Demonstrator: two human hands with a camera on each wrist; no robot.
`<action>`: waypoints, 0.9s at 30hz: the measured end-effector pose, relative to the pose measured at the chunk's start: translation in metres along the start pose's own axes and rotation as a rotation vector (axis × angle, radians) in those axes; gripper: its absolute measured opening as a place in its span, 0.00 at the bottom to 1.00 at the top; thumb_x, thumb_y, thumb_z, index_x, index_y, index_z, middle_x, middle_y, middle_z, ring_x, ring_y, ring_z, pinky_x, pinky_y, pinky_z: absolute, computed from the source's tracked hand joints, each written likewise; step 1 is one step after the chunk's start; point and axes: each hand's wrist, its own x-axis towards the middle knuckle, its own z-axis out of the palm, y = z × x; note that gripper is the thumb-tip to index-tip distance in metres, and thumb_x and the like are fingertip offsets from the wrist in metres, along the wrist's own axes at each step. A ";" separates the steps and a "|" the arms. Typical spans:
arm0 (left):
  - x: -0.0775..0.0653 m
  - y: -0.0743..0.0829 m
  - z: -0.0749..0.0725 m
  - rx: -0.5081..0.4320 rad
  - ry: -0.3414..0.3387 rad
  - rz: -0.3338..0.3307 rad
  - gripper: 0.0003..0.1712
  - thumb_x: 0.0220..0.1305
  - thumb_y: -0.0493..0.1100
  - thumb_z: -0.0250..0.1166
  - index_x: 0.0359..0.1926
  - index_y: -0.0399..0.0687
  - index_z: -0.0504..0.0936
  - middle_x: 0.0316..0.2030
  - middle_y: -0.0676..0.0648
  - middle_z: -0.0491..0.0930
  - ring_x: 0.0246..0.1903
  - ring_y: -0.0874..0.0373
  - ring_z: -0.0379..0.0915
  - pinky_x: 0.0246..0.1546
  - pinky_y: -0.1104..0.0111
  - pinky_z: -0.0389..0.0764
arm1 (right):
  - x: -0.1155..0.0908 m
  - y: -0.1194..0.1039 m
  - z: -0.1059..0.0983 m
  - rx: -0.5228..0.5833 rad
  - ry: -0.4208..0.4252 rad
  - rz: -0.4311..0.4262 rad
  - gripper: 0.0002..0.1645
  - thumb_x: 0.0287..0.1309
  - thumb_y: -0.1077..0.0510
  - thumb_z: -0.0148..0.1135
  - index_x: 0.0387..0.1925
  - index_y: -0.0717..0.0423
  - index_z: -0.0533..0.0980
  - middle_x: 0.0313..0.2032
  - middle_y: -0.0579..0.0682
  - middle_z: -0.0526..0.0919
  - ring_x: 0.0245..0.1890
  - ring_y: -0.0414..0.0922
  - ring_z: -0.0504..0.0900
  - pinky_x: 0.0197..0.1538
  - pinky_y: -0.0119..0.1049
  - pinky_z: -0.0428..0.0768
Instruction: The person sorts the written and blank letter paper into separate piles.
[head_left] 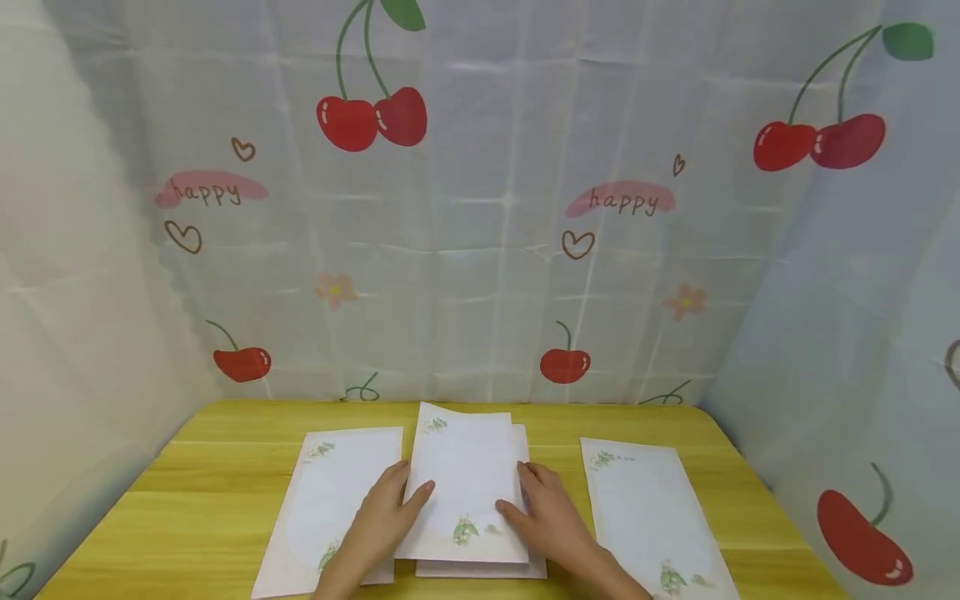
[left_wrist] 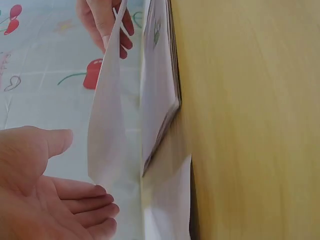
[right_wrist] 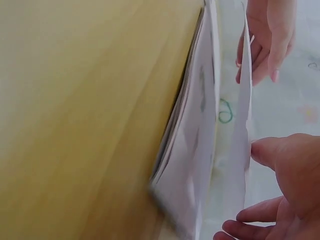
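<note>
A white sheet of letter paper (head_left: 465, 483), printed with small green plants, is held up between my two hands over a paper stack (head_left: 480, 570). My right hand (head_left: 551, 512) holds its right edge, thumb on the face and fingers behind. In the right wrist view, the thumb of the right hand (right_wrist: 295, 185) touches the sheet (right_wrist: 240, 135). My left hand (head_left: 386, 508) is at the left edge. The left wrist view shows this left hand (left_wrist: 55, 190) with thumb apart from the sheet (left_wrist: 107, 115) and nearly straight fingers by its corner.
Matching paper lies to the left (head_left: 337, 500) and to the right (head_left: 652, 517) on the yellow wood-grain table (head_left: 217, 483). Behind the table hangs a pale curtain (head_left: 480, 317) with cherries, hearts and lettering. More curtain runs along both sides.
</note>
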 end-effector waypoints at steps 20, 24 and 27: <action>-0.020 -0.044 -0.029 0.142 -0.006 -0.082 0.36 0.68 0.52 0.64 0.56 0.18 0.73 0.63 0.24 0.66 0.64 0.29 0.61 0.61 0.39 0.64 | 0.020 -0.032 0.040 -0.142 0.009 -0.095 0.44 0.58 0.42 0.68 0.59 0.76 0.70 0.58 0.68 0.71 0.61 0.62 0.68 0.61 0.55 0.71; -0.018 -0.042 -0.023 0.197 -0.015 -0.059 0.26 0.65 0.51 0.67 0.40 0.26 0.80 0.61 0.24 0.68 0.62 0.29 0.63 0.58 0.40 0.66 | 0.018 -0.020 0.033 -0.221 0.015 -0.052 0.44 0.56 0.42 0.70 0.55 0.79 0.71 0.56 0.70 0.72 0.60 0.65 0.69 0.63 0.55 0.68; -0.014 -0.040 -0.020 0.210 -0.009 -0.043 0.23 0.64 0.50 0.68 0.37 0.28 0.81 0.61 0.24 0.69 0.62 0.30 0.64 0.58 0.40 0.67 | 0.018 -0.015 0.028 -0.259 0.000 -0.042 0.44 0.56 0.41 0.70 0.53 0.79 0.72 0.56 0.71 0.72 0.60 0.65 0.69 0.63 0.55 0.68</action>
